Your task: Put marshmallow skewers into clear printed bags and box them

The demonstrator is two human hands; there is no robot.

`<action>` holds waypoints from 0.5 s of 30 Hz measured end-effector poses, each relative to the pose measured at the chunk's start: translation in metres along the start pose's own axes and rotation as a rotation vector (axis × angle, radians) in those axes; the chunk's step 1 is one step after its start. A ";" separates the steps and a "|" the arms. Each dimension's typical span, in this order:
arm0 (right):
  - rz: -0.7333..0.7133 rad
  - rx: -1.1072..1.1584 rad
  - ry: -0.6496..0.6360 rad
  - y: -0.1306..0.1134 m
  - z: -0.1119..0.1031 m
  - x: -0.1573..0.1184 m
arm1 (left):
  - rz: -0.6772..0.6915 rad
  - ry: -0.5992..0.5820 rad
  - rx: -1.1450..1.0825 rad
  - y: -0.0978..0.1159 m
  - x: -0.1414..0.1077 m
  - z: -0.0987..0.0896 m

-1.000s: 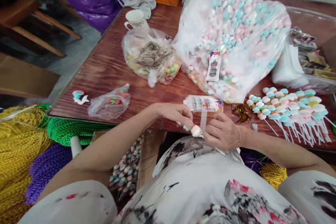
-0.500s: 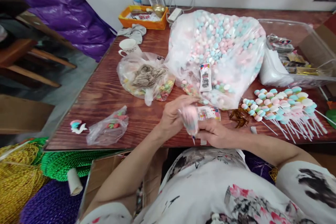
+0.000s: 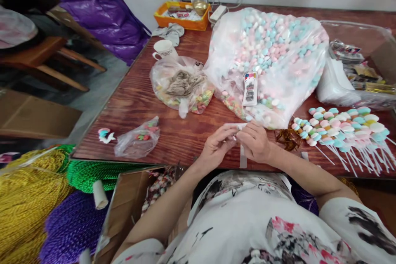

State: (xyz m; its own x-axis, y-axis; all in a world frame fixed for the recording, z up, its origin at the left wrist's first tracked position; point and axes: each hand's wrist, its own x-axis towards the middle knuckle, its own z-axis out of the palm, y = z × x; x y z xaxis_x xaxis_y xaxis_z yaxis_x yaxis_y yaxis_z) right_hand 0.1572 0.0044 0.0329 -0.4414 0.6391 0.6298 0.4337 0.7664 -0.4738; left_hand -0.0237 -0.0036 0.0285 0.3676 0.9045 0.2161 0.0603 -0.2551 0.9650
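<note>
One small piece (image 3: 234, 135), mostly hidden at the front of the table (image 3: 182, 142), looks unfinished: the left hand (image 3: 217, 144) and right hand (image 3: 255, 142) meet, fingertips pinched together on it. To the right, the trimmed sticks (image 3: 346, 128) look done; beyond, the big bag (image 3: 287, 90) holds many loose balls (image 3: 275, 29), seemingly left to use.

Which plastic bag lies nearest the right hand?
The largest bag, of pastel pieces: its edge lies just beyond the right hand; the other bags lie farther off.
</note>
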 end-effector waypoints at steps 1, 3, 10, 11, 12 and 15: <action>0.137 0.143 -0.002 -0.003 0.002 -0.002 | 0.114 0.030 0.142 -0.002 -0.001 -0.003; 0.466 0.509 0.007 -0.011 0.008 -0.006 | 0.297 0.037 0.432 -0.008 -0.003 -0.010; 1.338 1.657 -0.185 -0.040 0.043 -0.022 | 0.483 -0.054 1.049 0.007 -0.039 -0.024; 1.362 1.690 -0.250 -0.044 0.048 -0.024 | 0.429 -0.094 1.092 0.015 -0.050 -0.029; 1.364 1.674 -0.312 -0.047 0.051 -0.025 | 0.352 -0.155 1.135 0.023 -0.063 -0.037; 1.222 1.496 -0.375 -0.048 0.054 -0.028 | -0.104 -0.384 1.239 0.036 -0.112 -0.079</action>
State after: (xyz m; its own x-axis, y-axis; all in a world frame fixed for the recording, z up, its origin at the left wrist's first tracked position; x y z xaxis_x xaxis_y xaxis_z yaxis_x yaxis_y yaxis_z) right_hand 0.1069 -0.0472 0.0046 -0.6745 0.6029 -0.4262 -0.2260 -0.7181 -0.6582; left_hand -0.1359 -0.0867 0.0511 0.5375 0.8365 -0.1062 0.8402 -0.5206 0.1519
